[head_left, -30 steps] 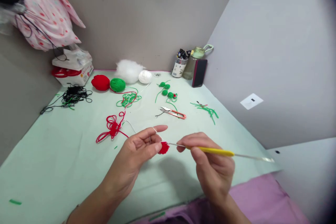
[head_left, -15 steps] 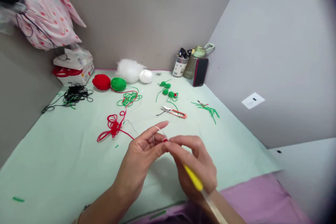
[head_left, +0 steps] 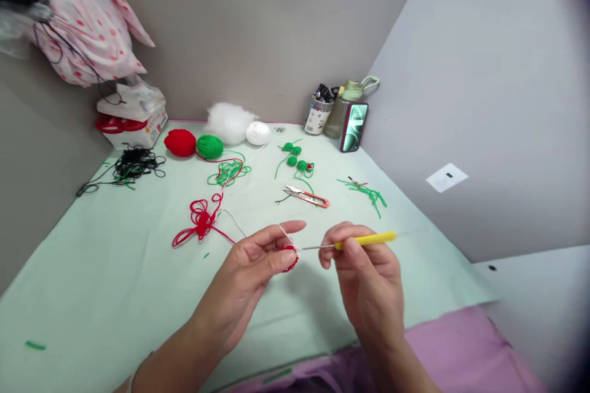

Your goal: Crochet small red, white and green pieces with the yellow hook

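Note:
Between thumb and fingers, my left hand (head_left: pixel 258 270) pinches a small round red crochet piece (head_left: pixel 289 259). White yarn (head_left: pixel 286 234) runs over its raised index finger to the edge of that piece. My right hand (head_left: pixel 369 270) grips a crochet hook (head_left: pixel 366 240) by its yellow handle, the metal shaft pointing left. The hook's tip meets the white yarn at the piece's edge. Loose red yarn (head_left: pixel 201 224) lies in loops left of my hands, with one strand leading toward my left hand. Thread snips (head_left: pixel 308 196) rest just beyond the hands.
Red (head_left: pixel 180 142), green (head_left: pixel 209 147) and white (head_left: pixel 257 133) yarn balls stand at the back beside white stuffing (head_left: pixel 229 123). Several green crochet balls (head_left: pixel 292 161) lie mid-table. A propped phone (head_left: pixel 354 128), bottle (head_left: pixel 338 112) and pen cup (head_left: pixel 318 116) stand back right; black yarn (head_left: pixel 136 163) lies left.
My right hand has drawn back to the right, and the hook has swung from slanting toward me to nearly level. More of the red piece shows. The phone's screen has lit up.

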Demonstrator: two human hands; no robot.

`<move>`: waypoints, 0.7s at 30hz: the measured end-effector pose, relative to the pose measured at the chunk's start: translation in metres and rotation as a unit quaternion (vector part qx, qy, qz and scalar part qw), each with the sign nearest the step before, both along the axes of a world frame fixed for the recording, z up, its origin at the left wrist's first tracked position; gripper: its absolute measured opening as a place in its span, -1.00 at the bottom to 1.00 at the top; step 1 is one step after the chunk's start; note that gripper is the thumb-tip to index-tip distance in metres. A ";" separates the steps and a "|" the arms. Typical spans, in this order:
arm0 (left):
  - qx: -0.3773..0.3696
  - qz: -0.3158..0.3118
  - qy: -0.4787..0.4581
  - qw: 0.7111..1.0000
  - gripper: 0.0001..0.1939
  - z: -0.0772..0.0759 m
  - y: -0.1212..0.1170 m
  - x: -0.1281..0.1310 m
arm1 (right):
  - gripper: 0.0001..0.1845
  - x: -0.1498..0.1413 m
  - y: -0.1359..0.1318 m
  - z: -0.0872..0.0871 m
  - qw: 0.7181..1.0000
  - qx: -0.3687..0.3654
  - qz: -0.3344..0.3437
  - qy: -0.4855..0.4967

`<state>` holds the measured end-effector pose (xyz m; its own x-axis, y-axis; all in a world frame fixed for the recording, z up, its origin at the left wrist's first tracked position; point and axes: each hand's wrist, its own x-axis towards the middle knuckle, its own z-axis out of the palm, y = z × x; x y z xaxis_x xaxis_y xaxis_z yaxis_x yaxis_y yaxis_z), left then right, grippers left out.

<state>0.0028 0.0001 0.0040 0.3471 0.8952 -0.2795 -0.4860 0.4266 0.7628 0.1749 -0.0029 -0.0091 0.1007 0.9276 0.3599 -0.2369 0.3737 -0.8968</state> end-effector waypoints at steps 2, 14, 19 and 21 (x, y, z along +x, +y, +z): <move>0.025 -0.008 0.006 1.000 -0.64 -0.001 -0.002 0.004 | -0.84 -0.002 0.000 0.000 0.999 0.014 0.031 -0.018; 0.048 0.013 0.021 0.999 -0.67 -0.002 -0.003 0.000 | -0.84 -0.005 0.002 -0.005 0.998 0.018 0.058 -0.027; 0.056 0.013 0.031 0.998 -0.67 -0.003 -0.002 0.000 | -0.83 -0.006 0.005 -0.001 0.986 -0.069 0.118 0.099; 0.053 0.009 0.035 0.998 -0.69 -0.004 -0.001 -0.001 | -0.80 -0.005 0.006 0.001 0.980 -0.086 0.138 0.114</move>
<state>0.0023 -0.0013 0.0005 0.3144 0.9267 -0.2056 -0.4364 0.3335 0.8357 0.1698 0.0032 -0.0083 -0.1024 0.9759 0.1925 -0.5087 0.1149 -0.8532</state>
